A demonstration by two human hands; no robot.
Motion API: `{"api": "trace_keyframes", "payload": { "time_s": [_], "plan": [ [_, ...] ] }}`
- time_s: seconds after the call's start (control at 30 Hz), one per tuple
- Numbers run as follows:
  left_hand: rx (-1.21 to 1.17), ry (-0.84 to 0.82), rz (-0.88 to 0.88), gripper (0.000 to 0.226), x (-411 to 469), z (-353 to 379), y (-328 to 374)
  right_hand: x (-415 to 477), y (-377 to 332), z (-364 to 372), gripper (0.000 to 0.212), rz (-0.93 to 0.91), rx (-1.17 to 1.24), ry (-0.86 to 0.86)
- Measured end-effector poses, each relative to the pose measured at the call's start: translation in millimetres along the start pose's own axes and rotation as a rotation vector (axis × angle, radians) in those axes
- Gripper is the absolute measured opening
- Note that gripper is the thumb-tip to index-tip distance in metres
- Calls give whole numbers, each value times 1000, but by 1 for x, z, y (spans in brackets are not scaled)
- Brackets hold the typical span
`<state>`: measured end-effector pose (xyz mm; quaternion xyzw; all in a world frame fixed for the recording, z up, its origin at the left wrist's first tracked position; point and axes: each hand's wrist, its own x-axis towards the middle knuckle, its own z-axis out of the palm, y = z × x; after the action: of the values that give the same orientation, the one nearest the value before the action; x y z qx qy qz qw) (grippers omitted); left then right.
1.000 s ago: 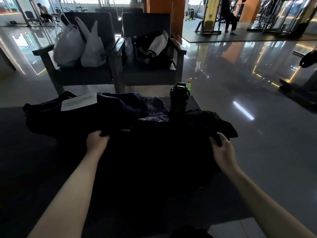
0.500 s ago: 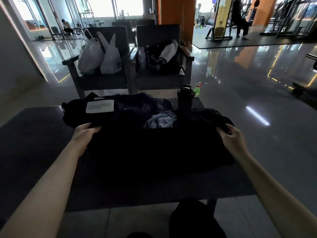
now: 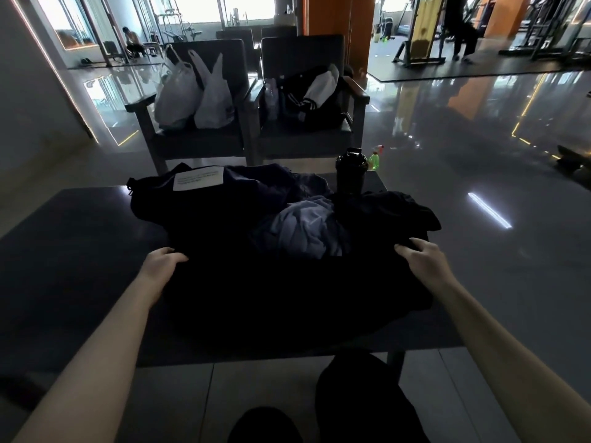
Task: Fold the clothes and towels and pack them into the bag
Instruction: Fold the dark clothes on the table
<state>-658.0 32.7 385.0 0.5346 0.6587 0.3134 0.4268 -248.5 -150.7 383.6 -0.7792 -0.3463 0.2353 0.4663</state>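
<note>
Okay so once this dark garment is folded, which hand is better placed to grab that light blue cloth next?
Probably the right hand. The light blue cloth lies bunched just beyond and inside it, while the left hand sits farther off at the dark garment's opposite edge.

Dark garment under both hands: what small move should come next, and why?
Probably fold its far edge toward the body. The left hand and right hand rest at opposite ends of the dark garment, which lies spread on the table and looks unfolded. The pale cloth behind is still crumpled.
</note>
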Motion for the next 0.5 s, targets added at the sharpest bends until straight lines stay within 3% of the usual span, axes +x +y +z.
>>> {"api": "trace_keyframes", "payload": {
  "time_s": [0.27, 0.5],
  "plan": [
    [170, 90, -7, 23, 9, -5, -28, 4, 10, 28, 14, -117, 1, -60],
    [208, 195, -47, 37, 23, 9, -44, 12, 17, 51, 23, -163, -17, 24]
  ]
}}
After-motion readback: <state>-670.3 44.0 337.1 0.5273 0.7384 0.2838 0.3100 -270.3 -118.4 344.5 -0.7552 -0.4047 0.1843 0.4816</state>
